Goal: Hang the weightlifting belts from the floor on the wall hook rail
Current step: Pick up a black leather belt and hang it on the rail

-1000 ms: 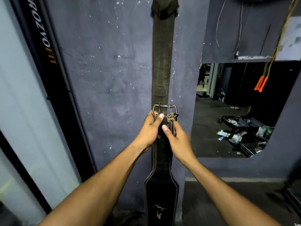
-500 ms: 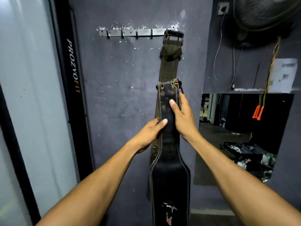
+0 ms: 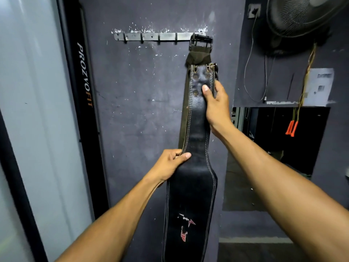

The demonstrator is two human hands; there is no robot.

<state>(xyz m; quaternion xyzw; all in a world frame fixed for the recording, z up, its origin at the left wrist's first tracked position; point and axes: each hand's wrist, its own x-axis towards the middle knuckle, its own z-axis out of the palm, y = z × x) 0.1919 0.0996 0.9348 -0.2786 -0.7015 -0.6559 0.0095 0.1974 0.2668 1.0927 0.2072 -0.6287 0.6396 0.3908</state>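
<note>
Item: black leather weightlifting belt (image 3: 194, 148), held upright against the grey wall (image 3: 136, 110) in front of an olive canvas belt (image 3: 198, 55). The olive belt already hangs by its buckle from the rightmost hook of the wall hook rail (image 3: 154, 36).

Handling, as judged: thick stitched leather, stiff across its width yet able to flex along its length; moderately heavy, with the wide back panel pulling downward. The surface looks smooth and worn, so a slack hold may slide. The buckle end is the natural point for hooking.

Grip: right hand (image 3: 217, 103) is closed around the narrow upper section just below the buckle end, thumb pressed on the front face. Left hand (image 3: 170, 163) pinches the left edge where the strap begins to widen, thumb on top.

Surroundings: four free hooks lie to the left on the rail. A black banner (image 3: 85, 76) stands at the left. A fan (image 3: 302, 16) with dangling cables is mounted upper right. Orange-handled skipping rope (image 3: 291, 127) hangs by a dark opening.

Obstruction: the hung olive belt sits directly behind; the black belt probably needs shifting left toward a free hook.
</note>
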